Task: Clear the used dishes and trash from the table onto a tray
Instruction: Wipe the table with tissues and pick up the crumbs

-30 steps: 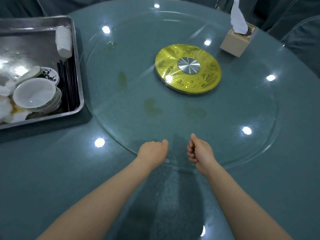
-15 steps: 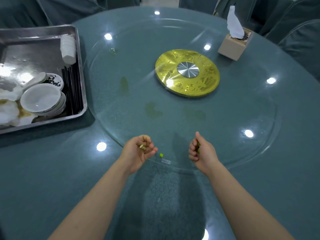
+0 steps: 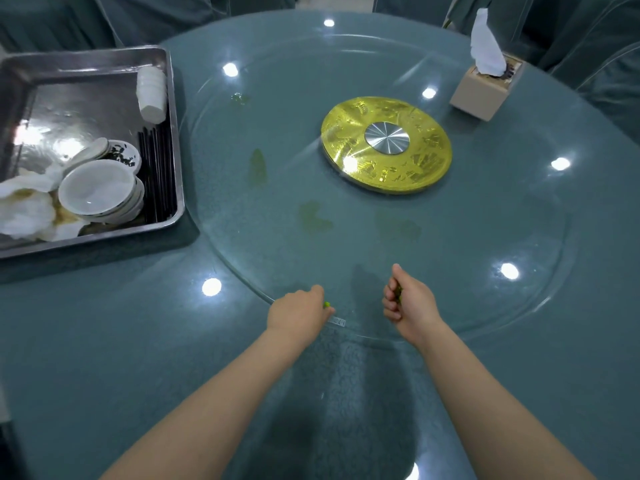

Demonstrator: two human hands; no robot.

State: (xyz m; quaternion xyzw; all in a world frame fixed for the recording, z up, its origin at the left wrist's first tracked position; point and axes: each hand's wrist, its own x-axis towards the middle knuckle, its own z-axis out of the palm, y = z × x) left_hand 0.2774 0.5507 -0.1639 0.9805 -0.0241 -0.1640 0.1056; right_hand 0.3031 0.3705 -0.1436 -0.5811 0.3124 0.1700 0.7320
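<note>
My left hand (image 3: 298, 315) rests palm down at the near rim of the glass turntable (image 3: 485, 306), its fingertips closed on a small green scrap (image 3: 326, 305). To its right my right hand (image 3: 408, 301) is curled shut around small green scraps, of which only a sliver shows between the fingers. At the far left stands the metal tray (image 3: 169, 98). It holds stacked white bowls (image 3: 98, 190), a small patterned dish, a stack of white cups (image 3: 151, 95), black chopsticks (image 3: 157, 174) and crumpled tissues (image 3: 24, 213).
A gold disc with a silver hub (image 3: 386, 145) sits at the turntable's centre. A tissue box (image 3: 485, 88) stands at the far right. Greenish stains (image 3: 313, 218) mark the glass. Covered chairs ring the table's far side.
My left hand, half open with scraps in its palm half a second ago, has turned palm down onto the green scrap at the glass rim. My right hand has stayed put.
</note>
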